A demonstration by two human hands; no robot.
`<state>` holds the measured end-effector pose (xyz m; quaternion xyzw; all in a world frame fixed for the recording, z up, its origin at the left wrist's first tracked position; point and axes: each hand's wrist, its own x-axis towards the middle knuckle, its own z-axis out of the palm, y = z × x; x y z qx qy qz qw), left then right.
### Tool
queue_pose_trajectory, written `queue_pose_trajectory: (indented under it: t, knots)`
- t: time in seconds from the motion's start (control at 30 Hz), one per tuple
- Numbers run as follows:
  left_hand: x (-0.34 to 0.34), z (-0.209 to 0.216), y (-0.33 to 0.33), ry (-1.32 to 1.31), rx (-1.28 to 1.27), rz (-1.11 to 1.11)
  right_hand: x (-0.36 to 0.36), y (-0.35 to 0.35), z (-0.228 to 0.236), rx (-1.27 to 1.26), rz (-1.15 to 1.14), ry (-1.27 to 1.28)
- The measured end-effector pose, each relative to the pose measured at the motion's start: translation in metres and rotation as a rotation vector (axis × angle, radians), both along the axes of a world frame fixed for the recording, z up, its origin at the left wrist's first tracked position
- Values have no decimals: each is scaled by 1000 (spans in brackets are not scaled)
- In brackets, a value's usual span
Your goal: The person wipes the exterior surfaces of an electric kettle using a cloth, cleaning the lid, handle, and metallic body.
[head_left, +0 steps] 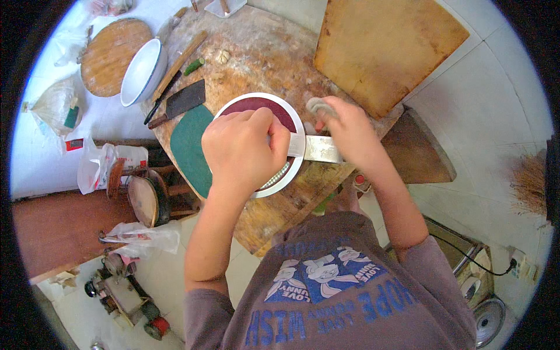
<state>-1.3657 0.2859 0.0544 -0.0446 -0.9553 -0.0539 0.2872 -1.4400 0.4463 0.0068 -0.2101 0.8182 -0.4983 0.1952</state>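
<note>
My left hand [245, 146] is closed in a fist above a round dish [299, 129] with a white rim and dark red inside. A flat, shiny metal strip like a knife blade [322, 149] runs rightward from the fist across the rim; its handle end is hidden. My right hand [353, 131] is closed around a crumpled grey-green cloth [321, 106], just above the strip's far end. At the dish's lower right lies a row of small silvery bumps [275, 176], partly hidden by my left hand. Under the dish's left side shows a dark green board [189, 146].
Left of the dish lie a cleaver [186, 100], a cucumber piece [194, 66], a garlic bulb [222, 56] and a rolling pin [181, 64]. A white basin [143, 71] leans by a round wooden board [114, 55]. A large board [385, 52] stands at the table's right edge.
</note>
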Motion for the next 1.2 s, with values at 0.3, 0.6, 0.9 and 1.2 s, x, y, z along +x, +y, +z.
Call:
queue_pose_trajectory:
  t: [0.3,0.6,0.9,1.2]
  knots:
    - [7,12,-10,-144,377,-97,50,0,15,-553,82,218]
    - [6,5,-7,-98,301,-178,59,-21,5,-189,-90,696]
    - [6,3,-6,-51,225,-58,36,-42,17,-59,-244,602]
    - [4,4,-4,-100,377,-12,15,-19,41,-638,-383,56]
